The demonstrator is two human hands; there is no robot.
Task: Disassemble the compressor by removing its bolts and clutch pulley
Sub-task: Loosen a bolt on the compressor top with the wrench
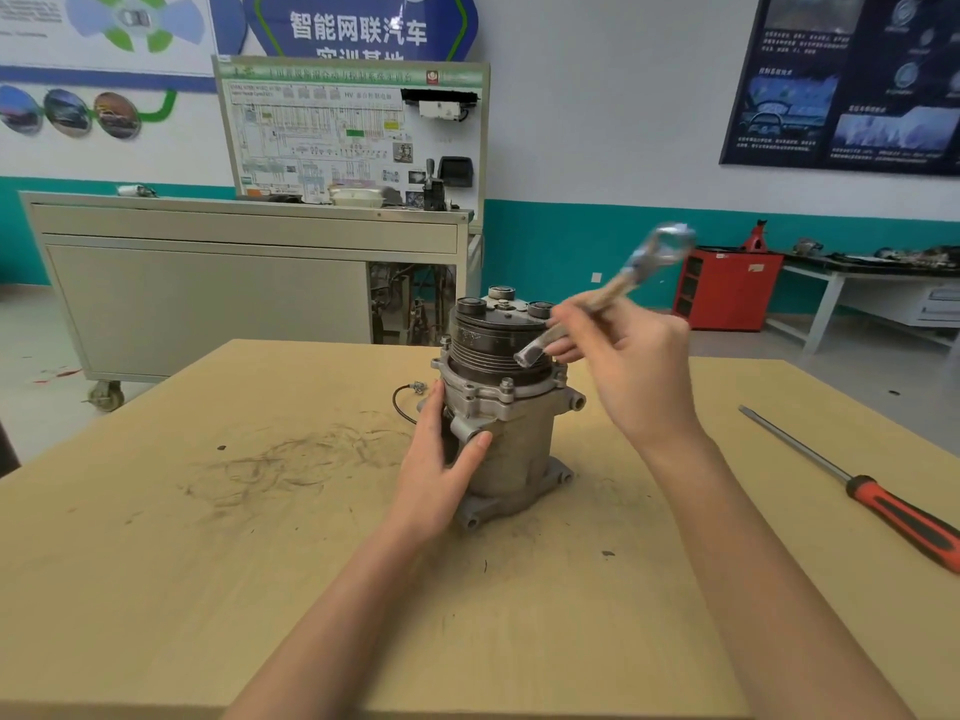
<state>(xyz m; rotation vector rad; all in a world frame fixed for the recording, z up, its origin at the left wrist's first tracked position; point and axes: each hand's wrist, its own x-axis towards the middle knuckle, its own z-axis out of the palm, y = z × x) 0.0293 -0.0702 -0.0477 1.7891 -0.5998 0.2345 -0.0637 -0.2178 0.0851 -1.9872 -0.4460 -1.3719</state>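
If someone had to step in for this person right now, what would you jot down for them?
Left-hand grip: holds the compressor body, steadying it upright on the table.
Right-hand grip: holds a blurred wrench, raised beside the clutch pulley, apparently not on any bolt.
Done: nothing visibly removed; the pulley sits on top and a flange bolt is in place.
Left: undo the bolts, pull the pulley. A screwdriver lies on the table's right side.

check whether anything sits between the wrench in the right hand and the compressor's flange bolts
Nothing visible does. The right hand holds the wrench beside the clutch pulley, and the flange bolt below it is uncovered. The left hand grips the compressor lower down, off that path.
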